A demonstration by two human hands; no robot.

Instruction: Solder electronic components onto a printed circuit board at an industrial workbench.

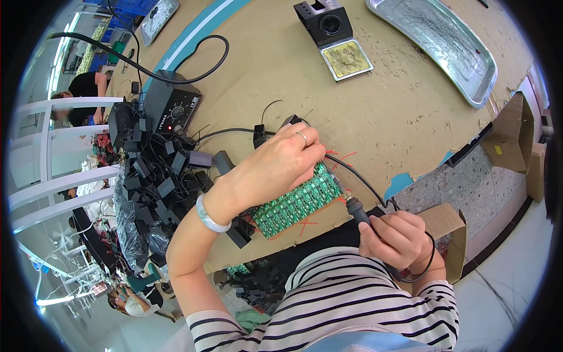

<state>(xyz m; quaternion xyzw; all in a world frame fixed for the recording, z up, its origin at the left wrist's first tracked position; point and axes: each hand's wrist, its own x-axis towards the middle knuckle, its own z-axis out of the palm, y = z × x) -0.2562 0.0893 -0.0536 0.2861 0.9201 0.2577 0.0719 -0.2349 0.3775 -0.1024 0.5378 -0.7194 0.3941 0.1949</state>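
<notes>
A green circuit board panel [296, 205], made of several repeated small boards, lies on the brown work surface near its front edge. Red wires stick out around it. My left hand [281, 155] rests over the panel's far side, fingers bent and pinched together; whatever is between them is hidden under the hand. My right hand [399, 239] is closed round the dark handle of a soldering iron [358, 212]. The iron's tip points at the panel's right end; whether it touches cannot be made out. Its black cable loops past my right wrist.
Left of the panel are heaped black plastic boxes with leads [167, 188] and a black soldering station [173, 105]. An iron stand with a yellow sponge [346, 58] and a metal tray [446, 47] stand farther back. Cardboard boxes [509, 135] are at right. People work at far left.
</notes>
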